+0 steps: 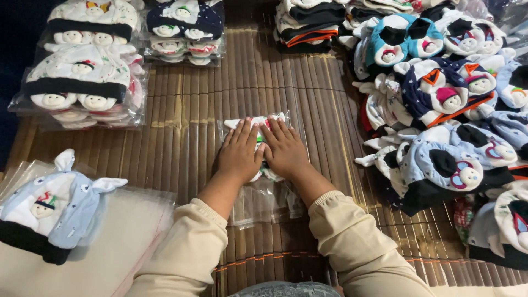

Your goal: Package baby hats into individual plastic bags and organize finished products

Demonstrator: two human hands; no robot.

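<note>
**Hands flat on a bagged cap: pressing entry**

Left hand (239,153) and right hand (285,148): our palms lie side by side, fingers spread, gripping nothing, pressing a clear plastic bag (264,192) that holds a baby cap (258,125), mid-way across the bamboo mat (192,115). We judge even downward pressure, sweeping toward the open end near us, best drives air out. Adjacent: sealed packs (82,82) upper left; loose caps (440,99) right; blue cap (49,209) on spare bags (126,231).
</note>
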